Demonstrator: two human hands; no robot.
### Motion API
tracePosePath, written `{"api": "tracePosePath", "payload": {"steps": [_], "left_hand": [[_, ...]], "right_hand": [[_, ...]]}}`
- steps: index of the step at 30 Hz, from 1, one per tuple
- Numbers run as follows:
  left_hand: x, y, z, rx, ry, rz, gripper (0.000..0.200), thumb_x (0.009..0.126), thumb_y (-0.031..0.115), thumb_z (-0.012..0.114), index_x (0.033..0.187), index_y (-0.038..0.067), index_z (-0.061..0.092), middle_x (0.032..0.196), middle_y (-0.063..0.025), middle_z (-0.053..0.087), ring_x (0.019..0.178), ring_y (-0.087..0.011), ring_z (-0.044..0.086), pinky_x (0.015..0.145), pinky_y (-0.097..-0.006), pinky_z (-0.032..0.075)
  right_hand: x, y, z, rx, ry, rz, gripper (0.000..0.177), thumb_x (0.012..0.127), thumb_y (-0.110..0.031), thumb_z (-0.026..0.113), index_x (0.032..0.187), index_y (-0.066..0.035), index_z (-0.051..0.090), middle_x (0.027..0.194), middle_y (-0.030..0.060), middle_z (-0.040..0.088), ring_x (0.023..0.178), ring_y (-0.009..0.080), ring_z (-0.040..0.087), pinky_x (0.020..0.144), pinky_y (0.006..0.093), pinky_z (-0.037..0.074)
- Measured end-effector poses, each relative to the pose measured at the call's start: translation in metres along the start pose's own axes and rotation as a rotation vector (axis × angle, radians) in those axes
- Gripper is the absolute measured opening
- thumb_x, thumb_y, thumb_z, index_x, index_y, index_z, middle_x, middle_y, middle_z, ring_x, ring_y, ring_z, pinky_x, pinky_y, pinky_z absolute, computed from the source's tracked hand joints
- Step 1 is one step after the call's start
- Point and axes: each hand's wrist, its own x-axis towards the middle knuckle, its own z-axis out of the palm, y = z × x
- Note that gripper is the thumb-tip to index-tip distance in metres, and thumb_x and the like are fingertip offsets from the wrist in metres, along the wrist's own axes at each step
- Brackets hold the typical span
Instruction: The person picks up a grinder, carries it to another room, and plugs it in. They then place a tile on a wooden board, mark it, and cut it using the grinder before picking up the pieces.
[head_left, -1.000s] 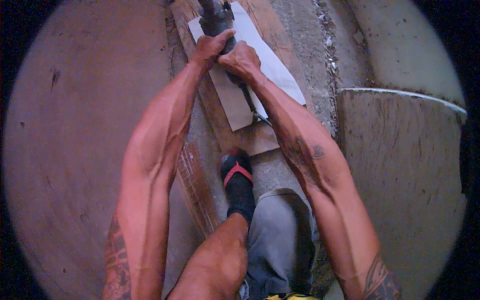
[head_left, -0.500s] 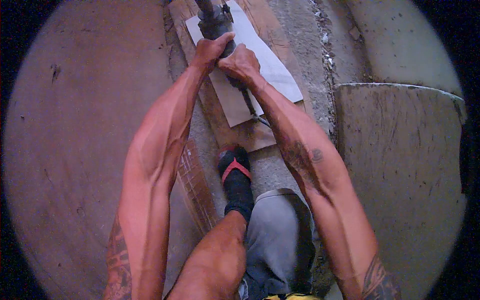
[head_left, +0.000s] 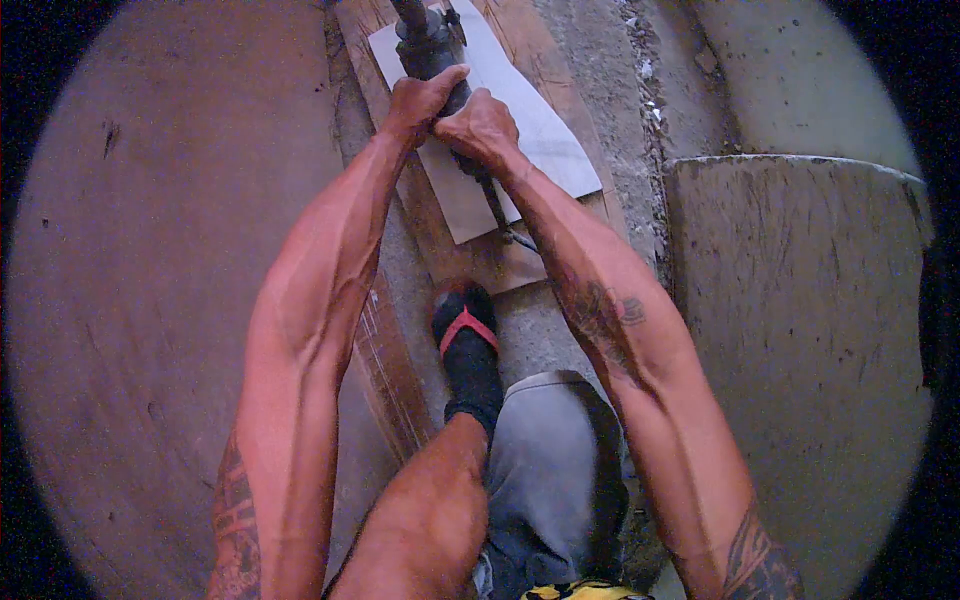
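A dark, cylindrical power tool (head_left: 428, 42) lies over a white sheet (head_left: 545, 125) near the top of the view. My left hand (head_left: 415, 105) is wrapped round its body from the left. Just to the right and slightly lower, my right hand (head_left: 480, 128) grips the same tool. A cable (head_left: 497, 208) runs down from the tool's rear, past the sheet's lower edge. Under the sheet is a brown board (head_left: 425, 225). The tool's front end is cut off by the top of the frame.
My foot in a black sock and a red-strapped sandal (head_left: 467, 325) stands below the board. A brown strip (head_left: 392, 370) lies left of it. Large flat panels stand at the left (head_left: 180, 280) and the right (head_left: 790, 330).
The sheet, board and foot appear slightly higher in the view, with a small shift left. Both hands keep their hold on the tool.
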Motion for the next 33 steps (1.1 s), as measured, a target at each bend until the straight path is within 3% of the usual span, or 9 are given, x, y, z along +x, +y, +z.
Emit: {"api": "tracePosePath", "payload": {"steps": [1,3,7,11,14,23,33], "left_hand": [[-0.001,0.002,0.0,0.141,-0.012,-0.019,0.033,0.09,0.044,0.058,0.114,0.021,0.064,0.086,-0.0109,0.069,0.073,-0.0232,0.067,0.069,-0.0378,0.052],[0.0,-0.002,0.0,0.265,-0.023,0.033,0.037,0.095,0.052,0.049,0.123,0.031,0.063,0.086,-0.0137,0.07,0.074,-0.0279,0.068,0.071,-0.0407,0.052],[0.011,-0.032,0.003,0.218,0.002,0.194,0.045,0.09,0.06,0.054,0.11,0.023,0.07,0.081,-0.0144,0.07,0.075,-0.0278,0.068,0.071,-0.0403,0.052],[0.007,-0.019,0.005,0.239,0.022,0.02,0.049,0.087,0.058,0.061,0.101,0.013,0.073,0.079,-0.0134,0.07,0.073,-0.0247,0.068,0.07,-0.0396,0.053],[-0.002,-0.006,0.009,0.002,0.064,-0.083,0.049,0.074,0.043,0.079,0.089,-0.003,0.071,0.086,-0.0101,0.07,0.075,-0.0182,0.067,0.069,-0.0339,0.053],[-0.005,-0.02,0.017,-0.188,0.03,-0.103,0.048,0.073,0.039,0.081,0.092,-0.004,0.07,0.087,-0.0088,0.07,0.074,-0.0172,0.066,0.067,-0.0336,0.053],[-0.024,-0.006,0.019,-0.18,0.034,-0.106,0.04,0.076,0.033,0.08,0.091,-0.003,0.07,0.085,-0.0072,0.069,0.071,-0.0155,0.065,0.065,-0.0324,0.052]], "right_hand": [[-0.001,0.0,0.0,-0.001,0.001,0.004,0.057,0.065,-0.032,0.068,0.102,0.01,0.061,0.097,0.0271,0.068,0.092,0.0381,0.069,0.08,0.0422,0.055],[0.001,0.002,0.002,-0.009,0.003,0.01,0.055,0.065,-0.031,0.068,0.101,0.01,0.062,0.097,0.0271,0.068,0.092,0.0384,0.069,0.08,0.0421,0.055],[-0.002,0.005,0.004,-0.011,0.025,0.003,0.052,0.065,-0.03,0.067,0.099,0.009,0.063,0.096,0.0272,0.068,0.092,0.0387,0.069,0.08,0.0423,0.055],[-0.002,0.009,0.004,-0.021,0.012,0.025,0.053,0.065,-0.031,0.068,0.101,0.009,0.063,0.098,0.0263,0.068,0.093,0.0383,0.068,0.08,0.042,0.055],[-0.004,0.01,0.004,-0.025,0.012,0.027,0.054,0.066,-0.031,0.069,0.102,0.008,0.062,0.099,0.0255,0.068,0.094,0.0377,0.068,0.08,0.0417,0.055],[-0.01,0.016,0.004,-0.029,-0.007,0.039,0.055,0.066,-0.034,0.069,0.102,0.007,0.062,0.097,0.0246,0.069,0.092,0.0371,0.069,0.079,0.0424,0.054],[-0.023,0.016,-0.002,-0.031,-0.032,0.062,0.06,0.067,-0.038,0.071,0.105,0.007,0.061,0.1,0.0256,0.068,0.096,0.0376,0.068,0.082,0.0424,0.054]]}}
